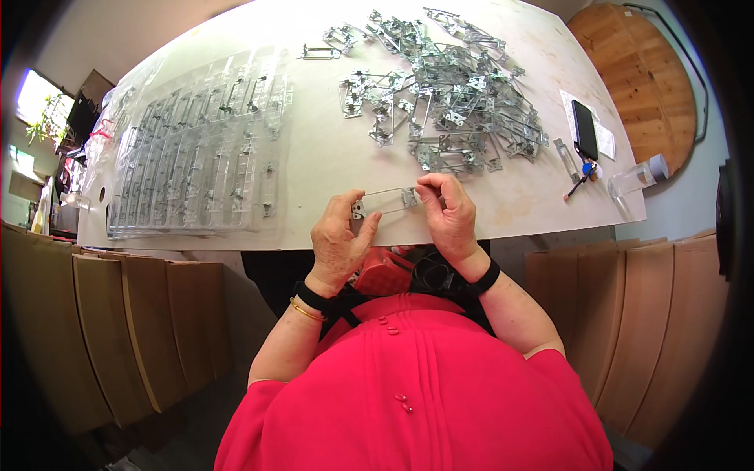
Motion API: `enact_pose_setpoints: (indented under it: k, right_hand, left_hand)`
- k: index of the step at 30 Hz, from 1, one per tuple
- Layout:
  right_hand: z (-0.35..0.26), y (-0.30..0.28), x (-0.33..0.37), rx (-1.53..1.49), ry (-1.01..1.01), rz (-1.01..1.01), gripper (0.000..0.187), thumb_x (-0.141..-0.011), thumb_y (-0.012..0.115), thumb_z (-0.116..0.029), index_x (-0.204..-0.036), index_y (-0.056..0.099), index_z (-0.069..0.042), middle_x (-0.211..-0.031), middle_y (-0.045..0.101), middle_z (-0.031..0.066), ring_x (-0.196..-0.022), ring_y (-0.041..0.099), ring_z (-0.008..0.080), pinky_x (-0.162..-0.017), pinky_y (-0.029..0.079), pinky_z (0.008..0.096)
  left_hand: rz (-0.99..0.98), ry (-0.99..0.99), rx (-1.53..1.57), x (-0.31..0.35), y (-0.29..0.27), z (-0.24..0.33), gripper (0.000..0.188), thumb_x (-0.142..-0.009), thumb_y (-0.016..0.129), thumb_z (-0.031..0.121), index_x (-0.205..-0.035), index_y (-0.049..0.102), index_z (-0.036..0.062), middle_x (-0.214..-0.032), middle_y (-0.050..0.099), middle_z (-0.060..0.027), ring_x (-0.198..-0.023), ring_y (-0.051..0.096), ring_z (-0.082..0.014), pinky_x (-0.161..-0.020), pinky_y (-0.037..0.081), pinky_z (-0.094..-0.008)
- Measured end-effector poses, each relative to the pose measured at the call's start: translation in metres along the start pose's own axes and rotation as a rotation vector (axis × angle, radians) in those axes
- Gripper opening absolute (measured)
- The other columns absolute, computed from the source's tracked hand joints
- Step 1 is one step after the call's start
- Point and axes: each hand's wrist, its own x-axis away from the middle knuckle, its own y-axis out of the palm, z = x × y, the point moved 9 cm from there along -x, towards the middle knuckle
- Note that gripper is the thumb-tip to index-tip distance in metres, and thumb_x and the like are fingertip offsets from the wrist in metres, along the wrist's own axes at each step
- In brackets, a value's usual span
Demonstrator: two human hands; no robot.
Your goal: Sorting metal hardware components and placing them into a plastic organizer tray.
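Left hand (342, 239): left end of one bracket (408, 198) gripped between thumb and fingers. Right hand (449, 216): thumb and forefinger nearly closed, bracket's right end pinched at the tips. So one part is held by both hands, over the near edge of the table (314, 157); whether the table is touched by it can't be told. Bracket is made up of two thin rods with a metal plate at each end, held lengthwise, roughly 9 to 3 o'clock.

Clock taken from the bracket:
- 1 o'clock: pile (463, 86) of similar metal brackets, tangled, spread toward the far edge.
- 11 o'clock: one more bracket (320, 53) laid flat, just beside the pile.
- 10 o'clock: clear trays (196, 161), seemingly stacked, long pockets filled with similar parts in rows.
- 2 o'clock: black phone (583, 125), laid partly over white paper (605, 143). Round wood board (640, 86) seen past the table edge.
- Between 2 and 3: loose metal part (565, 159), then keys (585, 173).
- 3 o'clock: clear jar (638, 177), tipped-looking through the lens.
- 8 and 4 o'clock: brown cartons (137, 330) lined up on both sides.
- 6 o'clock: red shirt (408, 377). Black bands (316, 298) worn on both wrists.
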Motion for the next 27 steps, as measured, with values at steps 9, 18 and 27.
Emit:
enact_pose_setpoints:
  k: [9, 18, 27]
  right_hand:
    - [0.012, 0.003, 0.002, -0.056, 0.117, -0.014, 0.013, -0.096, 0.077, -0.006, -0.106, 0.068, -0.004, -0.095, 0.07, 0.0101, -0.079, 0.069, 0.0227, -0.07, 0.055, 0.0341]
    - [0.002, 0.001, -0.001, -0.053, 0.037, -0.016, 0.016, -0.098, 0.071, -0.001, -0.114, 0.071, -0.004, -0.102, 0.073, 0.0126, -0.089, 0.072, 0.0269, -0.079, 0.058, 0.0347]
    - [0.02, 0.006, 0.006, -0.127, 0.162, -0.024, 0.019, -0.097, 0.074, -0.002, -0.115, 0.07, -0.005, -0.1, 0.072, 0.0126, -0.086, 0.072, 0.0272, -0.077, 0.057, 0.0343]
  left_hand:
    - [-0.009, 0.001, -0.014, 0.0, 0.001, -0.002, 0.039, -0.091, 0.083, 0.017, -0.124, 0.068, 0.0016, -0.105, 0.071, -0.0153, -0.085, 0.071, -0.0286, -0.075, 0.056, -0.0362]
    - [0.006, 0.022, -0.015, 0.0, 0.002, 0.0, 0.039, -0.091, 0.083, 0.018, -0.124, 0.068, 0.002, -0.103, 0.07, -0.0137, -0.079, 0.067, -0.0262, -0.072, 0.054, -0.0352]
    - [-0.024, -0.014, -0.013, 0.0, 0.001, 0.001, 0.04, -0.09, 0.082, 0.018, -0.124, 0.066, 0.004, -0.104, 0.07, -0.016, -0.089, 0.071, -0.035, -0.076, 0.057, -0.0409]
